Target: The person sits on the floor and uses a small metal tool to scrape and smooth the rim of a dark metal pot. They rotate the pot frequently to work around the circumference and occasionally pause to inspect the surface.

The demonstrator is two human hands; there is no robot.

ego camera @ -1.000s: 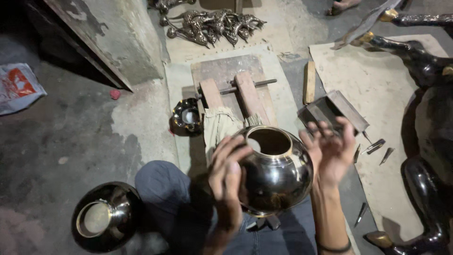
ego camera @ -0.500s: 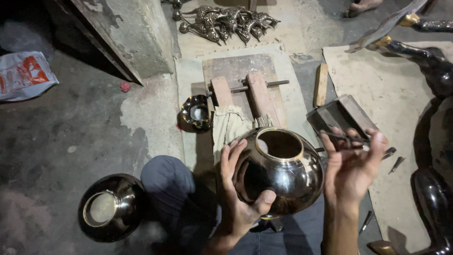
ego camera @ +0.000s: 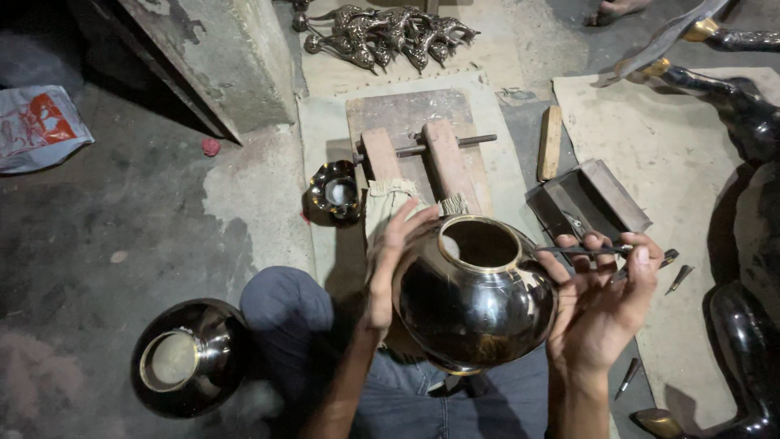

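The polished metal pot (ego camera: 474, 305) was held at the centre of the view, over the lap, mouth turned up toward 12 o'clock and its gold-coloured rim showing.

Far out at 9 o'clock a crumpled plastic bag (ego camera: 39, 126) lay on the concrete floor (ego camera: 122, 219). At 8 o'clock from the pot a second dark pot (ego camera: 191, 358) sat on the floor beside the bent knee, mouth up. At 10 o'clock a small scalloped metal bowl (ego camera: 333, 192) stood next to a wooden vise (ego camera: 414, 158) set on a board.

The left hand (ego camera: 388, 272) was pressed flat against the pot's left shoulder, fingers spread and pointing toward 12 o'clock, with the forearm rising from 6 o'clock; the pot was steadied by it rather than gripped.

At 12 o'clock, well apart, a heap of small cast metal figures (ego camera: 390, 32) was seen.

The right hand (ego camera: 605, 305) was held at 3 o'clock, palm against the pot's side, wrist bent, with a thin dark tool (ego camera: 581, 249) pinched in the fingertips and pointed at the rim. Just beyond it an open metal tray (ego camera: 589, 199) lay on a mat, a wooden block (ego camera: 550, 142) near it at 1 o'clock. Large dark cast pieces (ego camera: 743, 122) lay along the right edge.
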